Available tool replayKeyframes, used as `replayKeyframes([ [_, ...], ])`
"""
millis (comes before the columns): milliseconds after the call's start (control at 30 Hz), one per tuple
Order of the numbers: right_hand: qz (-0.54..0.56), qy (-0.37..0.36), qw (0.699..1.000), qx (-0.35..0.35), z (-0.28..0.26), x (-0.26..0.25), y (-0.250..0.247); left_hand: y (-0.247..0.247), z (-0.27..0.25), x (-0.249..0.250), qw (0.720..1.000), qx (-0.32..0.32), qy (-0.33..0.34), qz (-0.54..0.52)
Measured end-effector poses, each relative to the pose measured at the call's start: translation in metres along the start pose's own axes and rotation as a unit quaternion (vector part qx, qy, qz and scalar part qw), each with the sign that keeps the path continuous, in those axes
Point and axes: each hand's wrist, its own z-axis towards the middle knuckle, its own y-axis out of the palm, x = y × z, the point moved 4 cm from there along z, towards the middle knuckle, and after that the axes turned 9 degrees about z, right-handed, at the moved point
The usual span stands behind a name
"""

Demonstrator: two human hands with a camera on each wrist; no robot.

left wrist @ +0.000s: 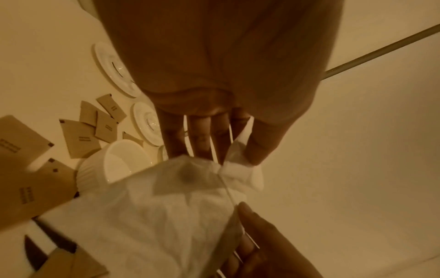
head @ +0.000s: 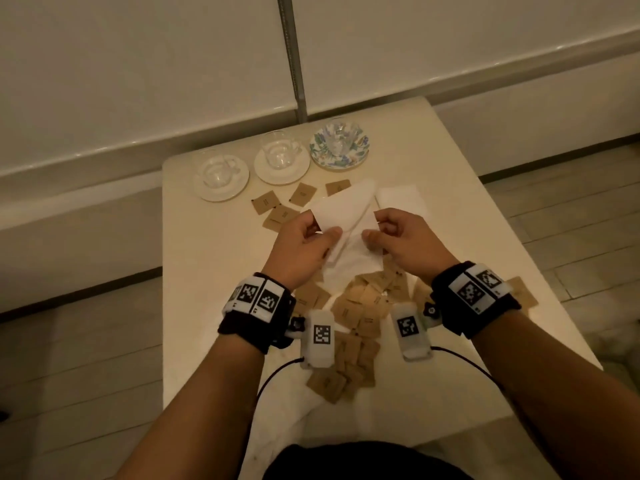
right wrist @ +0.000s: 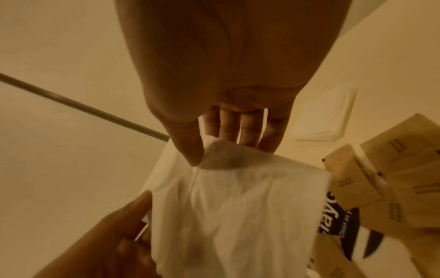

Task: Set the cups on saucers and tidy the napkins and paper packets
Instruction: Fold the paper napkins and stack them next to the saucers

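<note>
Under the white napkin (head: pixel 346 216), pinched by the left hand (head: pixel 301 244) and right hand (head: pixel 405 237), brown paper packets (head: pixel 360 306) lie partly hidden. Their print is unreadable. A cream bench (head: pixel 207 271) stands against a pale wall.

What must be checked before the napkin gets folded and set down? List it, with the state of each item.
1. Left hand pinches the napkin: ok.
2. Right hand pinches the opposite edge: ok.
3. Napkin lifted off the table, held between both hands: ok.
4. Folded napkin already lying beyond the right hand, a spot to stack on: ok.
5. Three cups on saucers, including the floral saucer: ok.
6. Brown paper packets gathered: not ok, they lie scattered near the wrists and by the saucers.
</note>
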Motion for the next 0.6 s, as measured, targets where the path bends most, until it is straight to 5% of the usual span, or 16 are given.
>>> replayKeyframes([
  [300, 0.075, -0.024, 0.996, -0.031, -0.01, -0.014, -0.021, 0.011, -0.007, 0.008, 0.993, 0.063, -0.037, -0.094],
  [600, 0.093, 0.004, 0.995, -0.028, -0.022, -0.006, -0.04, 0.027, -0.022, -0.002, 0.998, 0.014, -0.054, -0.02],
])
